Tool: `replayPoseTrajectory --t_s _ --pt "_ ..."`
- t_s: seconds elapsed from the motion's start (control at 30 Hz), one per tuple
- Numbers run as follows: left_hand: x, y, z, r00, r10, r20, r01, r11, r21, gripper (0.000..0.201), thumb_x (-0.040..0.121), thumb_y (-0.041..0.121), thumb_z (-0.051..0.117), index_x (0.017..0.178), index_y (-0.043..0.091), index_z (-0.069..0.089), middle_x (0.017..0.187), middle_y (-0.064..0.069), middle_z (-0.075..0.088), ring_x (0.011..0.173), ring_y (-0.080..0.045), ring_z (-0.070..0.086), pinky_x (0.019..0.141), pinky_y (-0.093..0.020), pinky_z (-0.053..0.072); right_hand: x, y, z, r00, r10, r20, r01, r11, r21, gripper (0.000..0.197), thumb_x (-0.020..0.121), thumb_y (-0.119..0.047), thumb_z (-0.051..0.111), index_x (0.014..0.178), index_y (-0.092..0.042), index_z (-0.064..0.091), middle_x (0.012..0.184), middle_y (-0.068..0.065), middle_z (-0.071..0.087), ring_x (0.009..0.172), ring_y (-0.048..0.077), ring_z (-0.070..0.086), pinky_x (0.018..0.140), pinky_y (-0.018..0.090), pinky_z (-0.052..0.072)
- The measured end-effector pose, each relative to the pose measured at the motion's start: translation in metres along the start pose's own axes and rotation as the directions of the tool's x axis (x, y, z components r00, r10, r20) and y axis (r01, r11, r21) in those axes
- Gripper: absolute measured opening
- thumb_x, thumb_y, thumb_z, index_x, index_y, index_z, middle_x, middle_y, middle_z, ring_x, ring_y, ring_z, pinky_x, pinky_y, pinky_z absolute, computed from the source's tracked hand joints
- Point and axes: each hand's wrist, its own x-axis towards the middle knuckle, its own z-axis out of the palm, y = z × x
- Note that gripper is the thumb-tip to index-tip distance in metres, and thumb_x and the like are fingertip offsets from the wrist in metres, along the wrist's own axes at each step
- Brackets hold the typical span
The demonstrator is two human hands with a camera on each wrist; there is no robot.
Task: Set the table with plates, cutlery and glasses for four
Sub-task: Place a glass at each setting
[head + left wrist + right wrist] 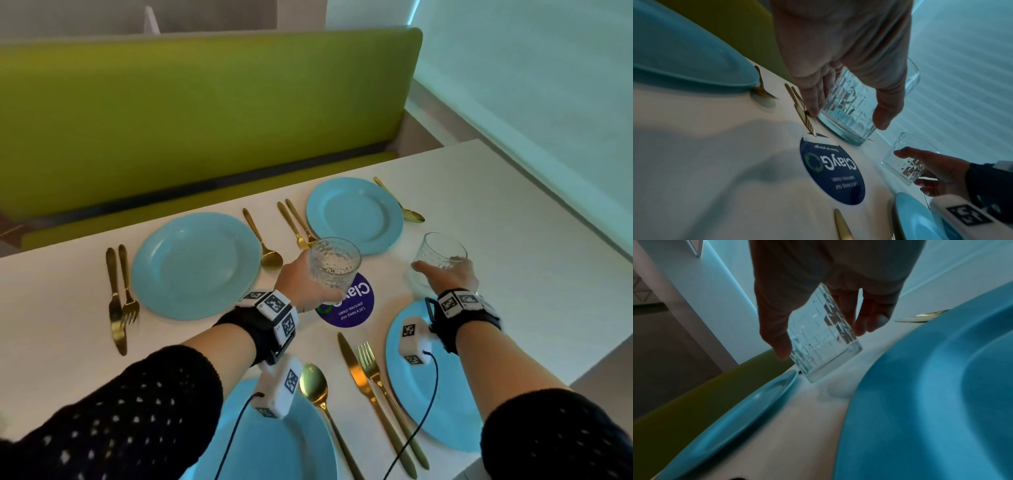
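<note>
Now each hand's fingers wrap an empty glass: left hand (pixel 301 281) one glass (pixel 335 262), right hand (pixel 452 277) another (pixel 440 255).

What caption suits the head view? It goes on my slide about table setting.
Each hand, left and right, holds a glass over a table with four blue plates.

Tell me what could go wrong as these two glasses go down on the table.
1. The left hand holds its glass right beside the tips of the far gold fork and knife; setting it down there could knock them askew.
2. The right hand grips its glass tilted, base edge lowest; it may land on that edge and tip.
3. That glass hangs between two blue plates; drifting sideways could clip a rim.
</note>
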Motion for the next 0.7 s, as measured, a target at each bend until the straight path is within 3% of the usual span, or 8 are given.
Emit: replayPoseTrajectory --t_s 0.1,0.3,0.57,0.7 --pt "0.007 -0.001 0.008 1.0 -0.004 0.016 0.004 1.0 0.02 0.088 0.057 0.03 0.087 0.132 0.017 0.044 0.129 0.0 0.059 0.116 -0.018 0.057 0.093 -0.03 0.051 0.009 0.002 0.004 1.0 0.028 -0.009 -0.028 0.999 0.044 0.081 0.067 -0.039 0.081 0.133 -0.015 0.041 0.131 0.014 0.053 0.12 0.032 0.052 0.096 0.035 0.044" --pt "0.016 -0.005 0.021 0.999 -0.011 0.041 0.009 0.999 0.052 0.094 0.054 0.035 0.087 0.136 0.023 0.042 0.128 0.003 0.06 0.113 -0.016 0.058 0.078 -0.022 0.049 0.017 0.007 0.008 0.999 0.042 -0.031 -0.038 0.992 0.117 0.08 0.066 -0.037 0.081 0.133 -0.02 0.039 0.132 0.013 0.051 0.119 0.032 0.053 0.095 0.035 0.044" --pt "0.019 0.0 0.032 0.998 -0.008 0.067 0.001 0.995 0.097 0.092 0.056 0.034 0.086 0.135 0.023 0.041 0.129 0.001 0.059 0.115 -0.019 0.056 0.092 -0.031 0.052 0.028 0.011 0.01 0.999 0.032 -0.04 -0.025 0.986 0.167 0.082 0.063 -0.038 0.083 0.131 -0.022 0.04 0.132 0.01 0.053 0.12 0.027 0.052 0.096 0.033 0.043" --pt "0.022 0.001 0.037 0.997 -0.006 0.076 -0.003 0.993 0.118 0.09 0.057 0.034 0.086 0.134 0.022 0.041 0.129 0.0 0.059 0.116 -0.02 0.056 0.092 -0.03 0.051 0.03 0.009 0.009 0.999 0.013 -0.031 -0.008 0.985 0.17 0.084 0.064 -0.038 0.083 0.133 -0.021 0.039 0.134 0.011 0.05 0.123 0.029 0.05 0.098 0.034 0.042"
